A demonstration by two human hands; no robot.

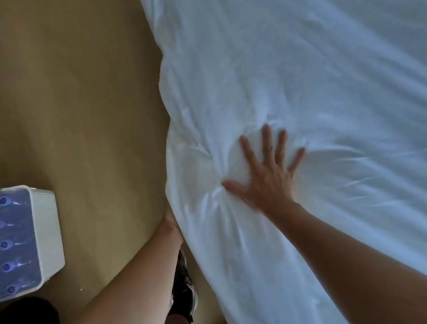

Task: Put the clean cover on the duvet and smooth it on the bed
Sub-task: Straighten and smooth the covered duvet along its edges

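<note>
Forearms, two, ours, nearest the lens, reaching in from the bottom edge.

Right grip (267, 172): fingers apart and flat, palm pressed on the duvet (302, 63), which lies white across the bed with its left edge hanging beside the floor (85, 95). Creases fan out from under the palm.

Left grip (171, 222): at the duvet's edge, fingers hidden behind the cloth. We cannot tell whether it is apart or clamped on the hem.

Step in hand, as we judge: smoothing. To do it well, we would hold the palm flat, sweep from the bunched spot toward the edge, and pull that edge taut, so creases run off rather than gather.

Hidden or unclear: the bed beneath; the duvet's far and right edges, cut off; whether the cover is fastened.

Also noted: shoe (184, 293) by the bed; box (20, 243), blue-patterned top, cut off at left.
</note>
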